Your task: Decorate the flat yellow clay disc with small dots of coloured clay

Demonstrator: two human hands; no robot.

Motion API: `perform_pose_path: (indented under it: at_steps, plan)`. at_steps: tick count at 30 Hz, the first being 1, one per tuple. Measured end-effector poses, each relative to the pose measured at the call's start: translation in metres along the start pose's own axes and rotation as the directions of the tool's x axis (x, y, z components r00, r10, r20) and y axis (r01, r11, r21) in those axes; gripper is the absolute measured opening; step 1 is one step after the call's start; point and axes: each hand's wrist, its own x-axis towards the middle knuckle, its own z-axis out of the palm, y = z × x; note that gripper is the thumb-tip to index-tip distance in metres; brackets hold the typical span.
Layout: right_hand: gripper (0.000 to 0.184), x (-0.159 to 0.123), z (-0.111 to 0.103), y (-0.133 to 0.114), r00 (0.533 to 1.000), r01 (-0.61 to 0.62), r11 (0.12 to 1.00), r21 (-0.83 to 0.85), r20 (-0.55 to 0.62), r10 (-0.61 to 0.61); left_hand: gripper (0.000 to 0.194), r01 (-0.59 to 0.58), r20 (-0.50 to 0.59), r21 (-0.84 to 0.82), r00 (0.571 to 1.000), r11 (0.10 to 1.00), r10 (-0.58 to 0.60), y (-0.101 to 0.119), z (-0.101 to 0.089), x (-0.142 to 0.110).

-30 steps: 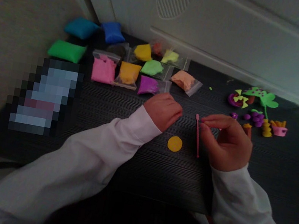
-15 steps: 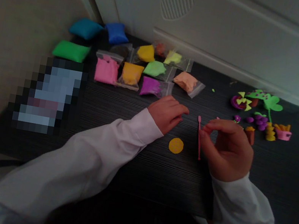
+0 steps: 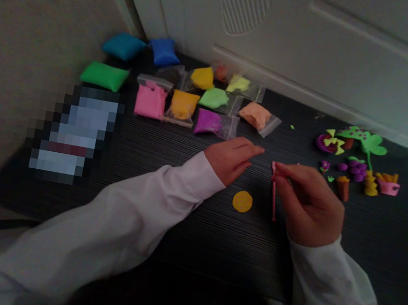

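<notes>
My right hand (image 3: 311,205) has thumb and forefinger closed at the upper end of a thin pink modelling tool (image 3: 274,196), which lies along the dark tabletop. Between the hands is a flat, round yellow clay disc (image 3: 242,201) with faint marks on its surface. Nothing shows in my left hand (image 3: 228,161). It hovers or rests just above and left of the disc, fingers stretched to the right; whether it touches the table I cannot tell.
Bags of coloured clay, such as a pink one (image 3: 150,102) and a purple one (image 3: 209,123), lie along the back. A blurred-out device (image 3: 77,133) is at left. Small clay models, including purple grapes (image 3: 357,170) and a pink fries box (image 3: 388,186), stand at right.
My right fingertips have moved up to the top end of the pink tool. My left hand keeps its place, and the whole view has shifted slightly.
</notes>
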Motion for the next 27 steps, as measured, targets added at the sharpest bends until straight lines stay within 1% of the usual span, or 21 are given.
perform_pose_path:
  at_steps: [2,5,6,8,12,15,19,24,27]
  plan:
    - [0.028,-0.0002,-0.0011,0.0009,1.000,0.002,1.000,-0.021,0.007,-0.001,0.028,-0.009,-0.023,0.001,1.000,1.000,0.009,-0.0007,0.0012,-0.0004]
    - [0.023,-0.0024,-0.0026,0.0031,0.999,-0.035,0.999,-0.036,-0.013,0.034,0.022,0.004,-0.045,0.004,0.999,1.000,-0.004,-0.0010,0.0022,-0.0016]
    - [0.021,-0.0034,-0.0029,0.0040,0.999,-0.047,0.998,-0.037,-0.003,0.047,0.020,0.005,-0.051,0.003,0.999,1.000,-0.005,-0.0010,0.0025,-0.0021]
    - [0.021,-0.0055,-0.0031,0.0058,0.998,-0.052,0.997,-0.053,0.040,0.054,0.018,-0.003,-0.044,0.011,0.999,1.000,0.003,-0.0010,0.0033,-0.0030]
    - [0.015,-0.0069,-0.0017,0.0070,0.998,-0.061,0.996,-0.059,-0.002,0.061,0.017,0.002,-0.030,0.015,1.000,1.000,-0.001,-0.0007,0.0041,-0.0032]
    - [0.013,-0.0054,-0.0005,0.0059,0.999,-0.034,0.999,-0.006,0.006,0.034,0.016,-0.003,-0.003,0.003,1.000,1.000,0.003,-0.0003,0.0026,-0.0019]
    - [0.014,-0.0041,-0.0011,0.0056,1.000,0.000,0.999,0.054,-0.007,0.000,0.019,-0.040,0.051,0.040,0.998,0.998,0.038,-0.0011,-0.0008,-0.0007]
    - [0.014,-0.0043,-0.0038,0.0074,0.999,0.007,0.999,-0.032,0.036,-0.005,0.022,-0.066,0.046,0.081,0.997,0.995,0.063,-0.0042,-0.0011,-0.0016]
    - [0.014,-0.0030,-0.0038,0.0065,1.000,0.005,1.000,-0.025,0.026,-0.004,0.020,-0.052,0.051,0.103,0.998,0.993,0.047,-0.0064,0.0008,-0.0025]
